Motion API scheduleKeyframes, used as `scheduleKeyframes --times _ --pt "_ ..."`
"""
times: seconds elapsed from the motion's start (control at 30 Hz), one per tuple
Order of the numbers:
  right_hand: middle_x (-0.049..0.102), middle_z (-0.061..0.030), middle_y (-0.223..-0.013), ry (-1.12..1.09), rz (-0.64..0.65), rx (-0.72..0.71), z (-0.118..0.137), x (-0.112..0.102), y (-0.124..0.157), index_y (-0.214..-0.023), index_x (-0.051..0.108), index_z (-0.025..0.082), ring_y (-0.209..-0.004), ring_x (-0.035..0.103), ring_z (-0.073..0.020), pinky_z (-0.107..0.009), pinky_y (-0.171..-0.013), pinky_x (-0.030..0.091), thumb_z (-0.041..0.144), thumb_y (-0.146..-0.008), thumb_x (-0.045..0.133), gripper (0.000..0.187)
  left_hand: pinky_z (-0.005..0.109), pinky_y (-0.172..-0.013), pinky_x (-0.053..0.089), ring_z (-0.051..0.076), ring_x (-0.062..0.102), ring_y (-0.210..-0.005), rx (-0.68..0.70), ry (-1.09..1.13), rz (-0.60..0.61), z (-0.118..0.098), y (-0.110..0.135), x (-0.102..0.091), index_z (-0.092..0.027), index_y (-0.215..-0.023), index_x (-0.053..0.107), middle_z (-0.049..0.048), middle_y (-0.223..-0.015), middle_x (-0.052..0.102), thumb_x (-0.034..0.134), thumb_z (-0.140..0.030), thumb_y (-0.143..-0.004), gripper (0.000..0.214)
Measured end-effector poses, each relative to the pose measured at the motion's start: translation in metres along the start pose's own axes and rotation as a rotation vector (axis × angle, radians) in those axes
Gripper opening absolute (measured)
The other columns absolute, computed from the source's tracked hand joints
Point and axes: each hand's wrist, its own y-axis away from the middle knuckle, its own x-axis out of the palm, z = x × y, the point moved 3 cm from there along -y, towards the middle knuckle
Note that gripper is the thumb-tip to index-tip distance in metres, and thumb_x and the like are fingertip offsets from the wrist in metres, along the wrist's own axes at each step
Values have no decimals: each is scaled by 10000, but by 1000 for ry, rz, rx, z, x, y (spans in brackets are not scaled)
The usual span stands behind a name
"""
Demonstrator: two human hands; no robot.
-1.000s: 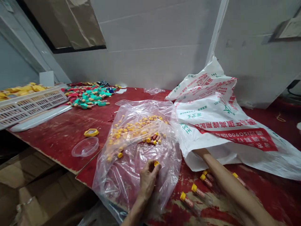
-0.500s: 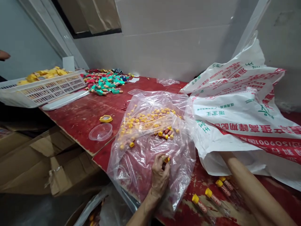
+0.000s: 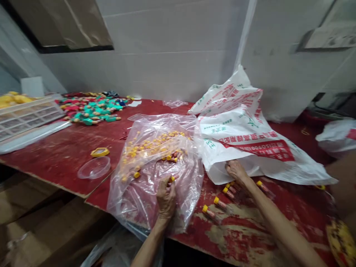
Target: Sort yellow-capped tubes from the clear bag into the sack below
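While my left hand [image 3: 166,196] pinched a yellow-capped tube [image 3: 172,179] over the clear bag [image 3: 139,202], my right hand [image 3: 236,170] met the white sack [image 3: 236,126], grip unclear; loose tubes [image 3: 219,203] needed gathering, I judged

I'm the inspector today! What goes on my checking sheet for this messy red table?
Surface: red table, paint worn away near the front.
Job's things: clear bag with many small yellow-capped pieces inside; loose tubes lying on the table; white printed sack.
Clutter: clear bowl, flat yellow piece, pile of green and red toys, white basket.
Hands: left hand pinches a yellow-capped tube at the clear bag; right hand at the sack's edge, grip unclear.
Cables: nothing seen.
Surroundings: white wall; cardboard boxes below the table.
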Motion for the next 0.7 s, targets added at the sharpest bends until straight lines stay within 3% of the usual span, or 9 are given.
scheduleKeyframes --times 0.13,0.23,0.3,0.37,0.43,0.6,0.7 --pt "706 -66 -943 -279 63 45 -3 -19 69 -1069 674 169 -826 657 -187 -298 -739 522 325 -945 369 364 350 -842 472 201 614 -889 -54 102 -20 -27 3 -13 -202 -980 661 53 -956 667 589 -343 -787 250" --pt "699 -73 -1010 -656 110 86 11 -31 113 -1052 681 187 -961 637 -243 -387 -847 512 480 -920 414 418 325 -831 496 197 641 -917 -261 385 195 -55 28 -6 -205 -1006 665 48 -984 690 664 -386 -749 314" --pt "665 -84 -1124 -769 152 79 23 -35 134 -1059 681 203 -1123 567 -272 -451 -987 429 494 -898 467 395 313 -817 512 196 655 -911 -410 559 356 -73 53 4 -199 -998 667 50 -979 704 707 -395 -716 346" --pt "648 -85 -1158 -789 179 52 34 -37 148 -1081 672 214 -1190 520 -270 -472 -1049 363 467 -907 472 366 304 -801 520 189 661 -874 -496 645 447 -84 75 13 -184 -961 673 51 -941 709 734 -396 -695 346" --pt "645 -83 -1149 -780 199 -3 43 -38 158 -1112 657 217 -1193 515 -254 -456 -1059 352 426 -921 465 342 291 -778 522 169 657 -814 -543 677 466 -89 90 17 -171 -918 675 43 -883 705 747 -388 -689 323" --pt "619 -80 -1161 -733 199 -91 52 -37 172 -1213 606 226 -1084 573 -201 -363 -961 448 345 -937 461 334 240 -716 513 117 627 -710 -647 767 415 -87 104 16 -170 -862 668 6 -791 683 772 -358 -670 288" --pt "606 -79 -1169 -763 121 -107 56 -28 178 -1192 606 236 -1098 562 -194 -346 -956 456 332 -932 489 301 252 -753 514 130 643 -760 -712 785 385 -87 112 15 -177 -869 675 11 -833 696 785 -357 -654 302"
